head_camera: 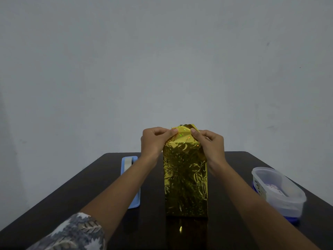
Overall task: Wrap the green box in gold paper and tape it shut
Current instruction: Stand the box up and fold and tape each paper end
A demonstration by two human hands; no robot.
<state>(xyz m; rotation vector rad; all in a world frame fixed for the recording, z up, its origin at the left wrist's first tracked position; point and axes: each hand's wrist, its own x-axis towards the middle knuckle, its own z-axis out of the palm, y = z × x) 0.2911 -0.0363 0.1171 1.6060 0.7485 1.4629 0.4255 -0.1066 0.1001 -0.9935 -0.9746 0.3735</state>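
A tall box covered in shiny gold paper (185,177) stands upright in the middle of the dark table (90,186). No green of the box shows. At the top, the paper's flap is folded toward me. My left hand (155,141) pinches the flap's left corner with thumb and fingers. My right hand (210,143) pinches the right corner and lies against the box's upper right side. A blue tape dispenser (128,177) with a pale roll lies to the left of the box, partly behind my left forearm.
A clear plastic tub (281,190) with a blue base stands near the table's right edge. A plain grey wall rises behind the table's far edge. My patterned left sleeve (72,233) shows at the bottom left.
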